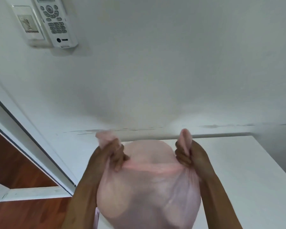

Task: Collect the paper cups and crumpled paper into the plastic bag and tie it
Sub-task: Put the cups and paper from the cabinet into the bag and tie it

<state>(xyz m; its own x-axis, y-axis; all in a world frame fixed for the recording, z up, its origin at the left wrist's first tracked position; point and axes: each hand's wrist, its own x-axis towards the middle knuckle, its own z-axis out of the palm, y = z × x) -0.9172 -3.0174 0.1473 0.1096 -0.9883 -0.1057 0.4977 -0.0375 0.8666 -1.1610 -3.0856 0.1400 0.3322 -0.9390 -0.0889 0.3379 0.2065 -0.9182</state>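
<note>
A thin pink plastic bag (149,192) hangs full and rounded in front of me, above the near edge of the white table (248,162). Pale rounded shapes show faintly through its skin; I cannot tell which are cups and which are paper. My left hand (113,154) is closed on the bag's left handle, whose loop sticks up above the fist. My right hand (186,153) is closed on the right handle in the same way. The two hands hold the handles apart, with the bag's mouth stretched between them.
A white wall fills the upper view, with a white remote control (54,20) in a wall holder at top left beside a switch plate (29,25). A white door frame (31,139) runs down the left, over a red-brown wooden floor (23,212).
</note>
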